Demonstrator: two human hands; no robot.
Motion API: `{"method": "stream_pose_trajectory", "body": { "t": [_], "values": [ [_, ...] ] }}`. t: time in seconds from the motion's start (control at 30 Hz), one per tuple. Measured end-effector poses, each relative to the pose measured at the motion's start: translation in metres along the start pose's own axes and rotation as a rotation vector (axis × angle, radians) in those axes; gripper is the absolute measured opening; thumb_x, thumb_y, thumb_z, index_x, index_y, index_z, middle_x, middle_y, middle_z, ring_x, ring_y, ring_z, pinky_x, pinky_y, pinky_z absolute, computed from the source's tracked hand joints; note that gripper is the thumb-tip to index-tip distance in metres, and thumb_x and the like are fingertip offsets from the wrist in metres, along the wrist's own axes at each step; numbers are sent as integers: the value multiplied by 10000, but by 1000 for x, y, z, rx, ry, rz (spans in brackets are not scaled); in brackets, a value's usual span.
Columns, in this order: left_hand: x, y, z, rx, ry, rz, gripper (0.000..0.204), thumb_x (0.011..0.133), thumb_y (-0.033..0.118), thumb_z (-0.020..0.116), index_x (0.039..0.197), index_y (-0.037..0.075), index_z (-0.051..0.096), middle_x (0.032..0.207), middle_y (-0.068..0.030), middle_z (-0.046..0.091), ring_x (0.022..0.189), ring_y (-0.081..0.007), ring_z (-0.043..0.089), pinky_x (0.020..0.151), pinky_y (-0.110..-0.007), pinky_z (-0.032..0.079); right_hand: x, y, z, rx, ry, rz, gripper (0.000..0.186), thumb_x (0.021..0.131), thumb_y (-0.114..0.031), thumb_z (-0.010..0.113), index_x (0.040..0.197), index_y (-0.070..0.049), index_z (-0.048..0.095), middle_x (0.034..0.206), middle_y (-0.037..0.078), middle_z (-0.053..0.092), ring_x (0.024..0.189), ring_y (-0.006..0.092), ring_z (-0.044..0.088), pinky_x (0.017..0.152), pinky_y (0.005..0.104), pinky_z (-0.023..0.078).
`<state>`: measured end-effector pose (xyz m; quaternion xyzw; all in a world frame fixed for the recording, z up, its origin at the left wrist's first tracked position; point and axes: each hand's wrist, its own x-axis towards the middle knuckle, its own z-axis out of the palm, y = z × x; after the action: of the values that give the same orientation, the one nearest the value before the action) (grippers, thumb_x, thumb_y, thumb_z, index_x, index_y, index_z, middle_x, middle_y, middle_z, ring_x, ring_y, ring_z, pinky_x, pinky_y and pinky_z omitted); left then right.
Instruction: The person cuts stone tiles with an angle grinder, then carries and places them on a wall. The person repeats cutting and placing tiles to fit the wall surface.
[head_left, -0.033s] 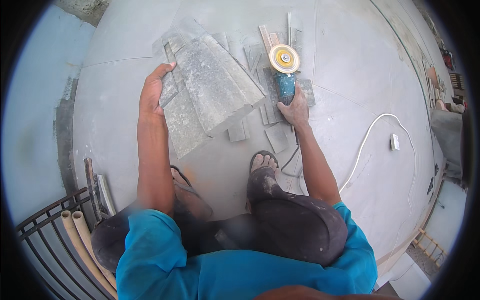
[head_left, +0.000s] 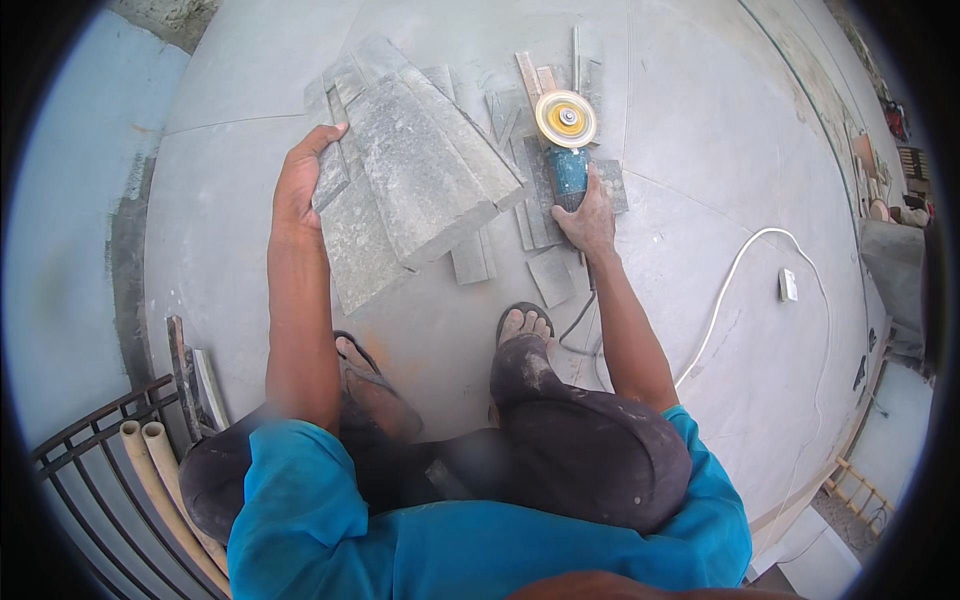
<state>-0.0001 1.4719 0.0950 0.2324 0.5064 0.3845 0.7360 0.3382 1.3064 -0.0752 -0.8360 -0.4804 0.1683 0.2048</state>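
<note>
My left hand (head_left: 303, 180) is closed around the left edge of a small grey stone tile (head_left: 333, 178), thumb on top; its fingertips are hidden. This tile lies against a stack of larger grey stone slabs (head_left: 415, 165), the top one long and thick. On the right, my right hand (head_left: 588, 218) grips the body of a teal angle grinder (head_left: 568, 172). The grinder's round cutting disc (head_left: 566, 118) faces up, with a yellow centre. Whether the disc is turning I cannot tell. Under the grinder lie several cut stone strips (head_left: 538, 190).
A loose square tile (head_left: 551, 276) lies before my right foot. The grinder's dark cord (head_left: 578, 318) runs back beside that foot. A white cable (head_left: 722, 283) curves over the pale floor at the right, near a small white box (head_left: 788, 285). Bamboo poles (head_left: 150, 470) and a black railing (head_left: 75, 440) stand lower left.
</note>
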Motion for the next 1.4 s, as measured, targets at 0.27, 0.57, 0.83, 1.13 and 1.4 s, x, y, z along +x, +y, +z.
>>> {"method": "stream_pose_trajectory", "body": {
  "t": [0.27,0.57,0.83,1.13,1.4],
  "values": [
    [1,13,17,200,130,59,490,883,224,688,1246,-87,581,1058,-216,666,870,-257,687,781,-374,558,-6,1,2,54,33,-73,1001,724,-203,800,1548,-9,268,1375,271,517,1267,430,513,1067,486,448],
    [13,21,18,313,139,95,598,874,275,689,1314,-102,540,1155,-284,632,974,-301,665,850,-392,516,-11,-5,-3,61,10,-38,1011,733,-200,809,1555,-8,254,1379,288,518,1272,438,509,1087,495,421],
    [23,25,9,296,181,53,526,856,251,718,1239,-89,599,1060,-237,673,900,-277,678,816,-367,536,-17,-11,-5,24,-11,50,1023,755,-234,822,1569,-36,235,1353,276,528,1243,433,524,1051,502,456],
    [41,5,8,266,409,108,544,875,174,728,1272,-154,552,1156,-256,660,934,-292,699,830,-342,564,-19,-16,7,-153,19,110,1040,760,-294,834,1563,-32,226,1230,214,526,1140,380,556,949,467,514],
    [49,10,3,477,394,118,699,886,287,749,1333,-193,507,1242,-344,608,1094,-374,663,978,-405,492,-10,-26,2,-185,-65,220,1030,778,-230,811,1572,-16,190,1267,262,526,1182,416,551,988,499,480]
  ]
}}
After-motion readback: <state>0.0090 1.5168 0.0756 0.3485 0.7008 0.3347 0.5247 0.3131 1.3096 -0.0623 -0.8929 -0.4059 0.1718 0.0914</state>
